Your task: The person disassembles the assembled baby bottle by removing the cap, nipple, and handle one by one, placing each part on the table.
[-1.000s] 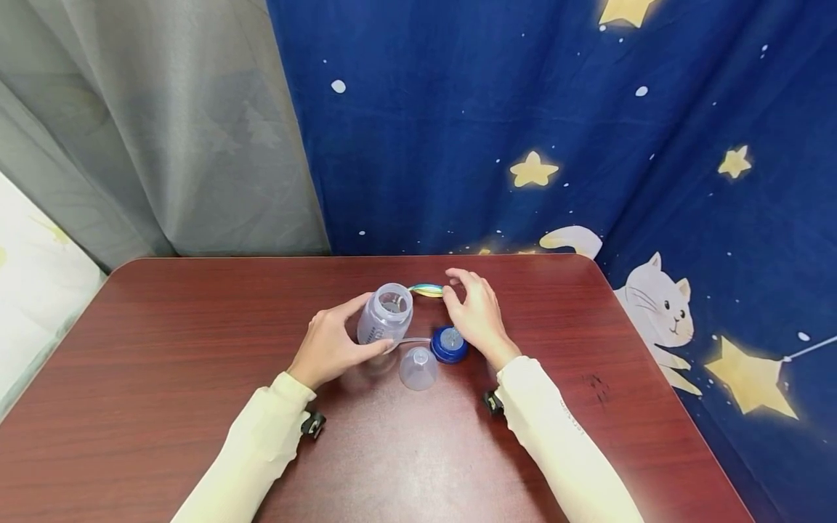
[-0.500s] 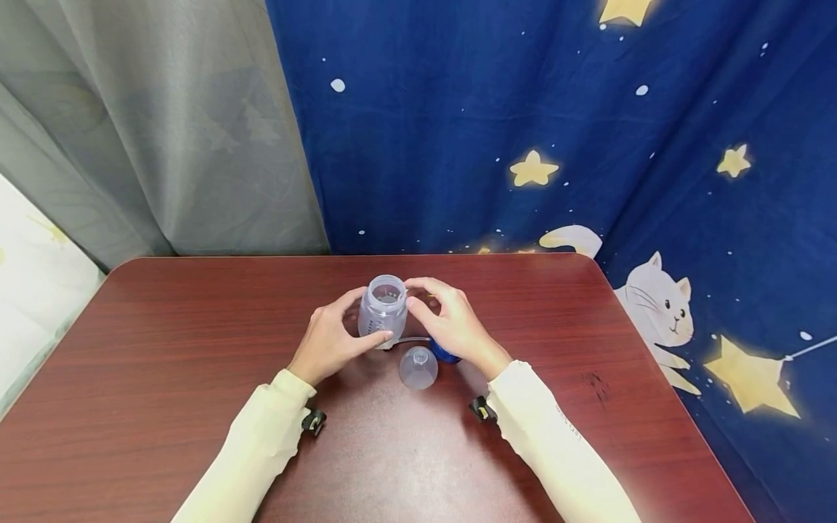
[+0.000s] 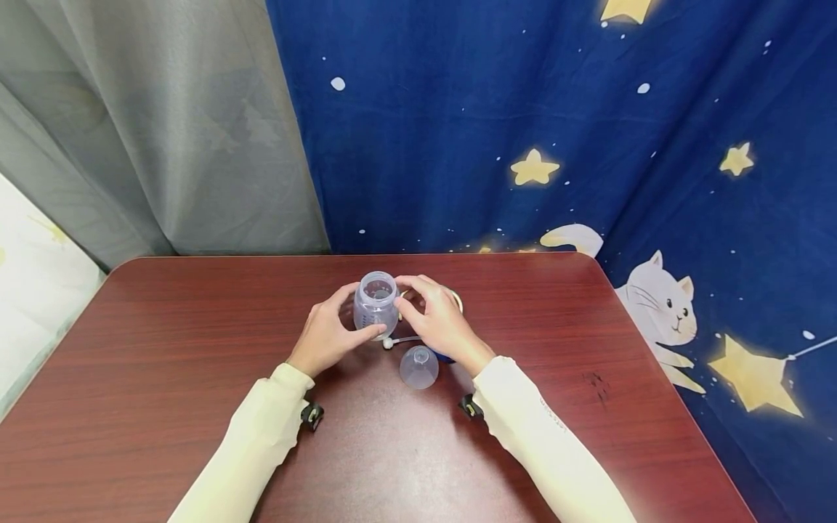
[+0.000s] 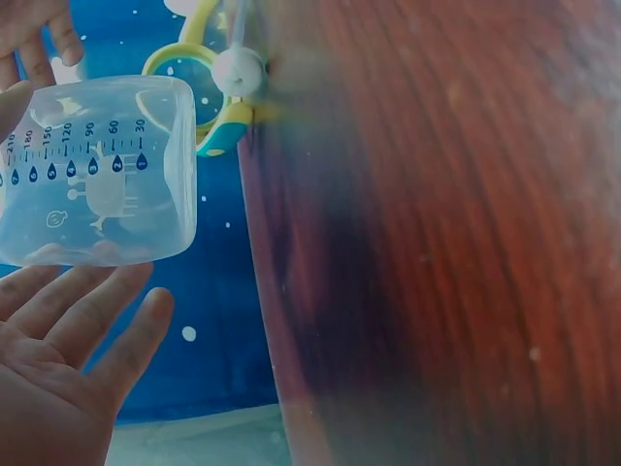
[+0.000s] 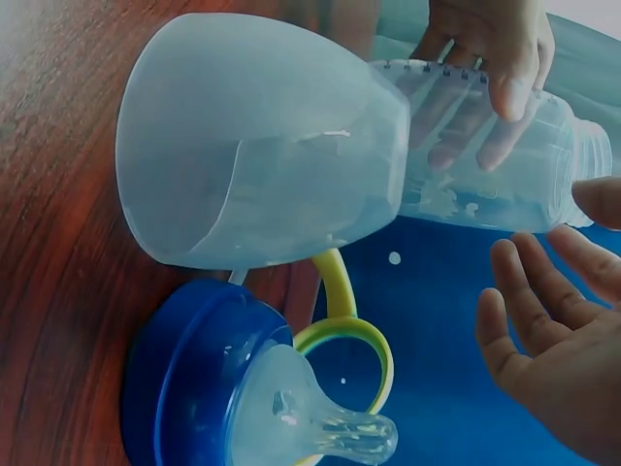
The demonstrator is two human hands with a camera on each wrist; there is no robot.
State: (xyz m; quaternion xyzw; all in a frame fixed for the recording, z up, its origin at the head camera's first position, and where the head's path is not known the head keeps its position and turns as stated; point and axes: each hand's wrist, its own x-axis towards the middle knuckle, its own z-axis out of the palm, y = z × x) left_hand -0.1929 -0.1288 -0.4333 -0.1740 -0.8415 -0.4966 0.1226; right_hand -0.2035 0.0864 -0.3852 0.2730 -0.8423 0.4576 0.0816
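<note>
My left hand grips a clear baby bottle, its open mouth upward, with the thumb on the near side and fingers round the back. The fingertips of my right hand hold the bottle's neck from the other side. In the left wrist view, the bottle base looks raised off the table. A translucent dome cap stands on the table near me. Beside it lies a blue collar with a clear teat; my right hand mostly hides it in the head view.
A white ball weight on a thin straw lies just below the bottle. A yellow ring handle lies behind the collar, partly hidden by my right hand. The reddish wooden table ends at a blue star-patterned curtain.
My right hand has come left from above the handle to the bottle's neck. The bottle, in my left hand, has shifted slightly left and back and now stands more upright.
</note>
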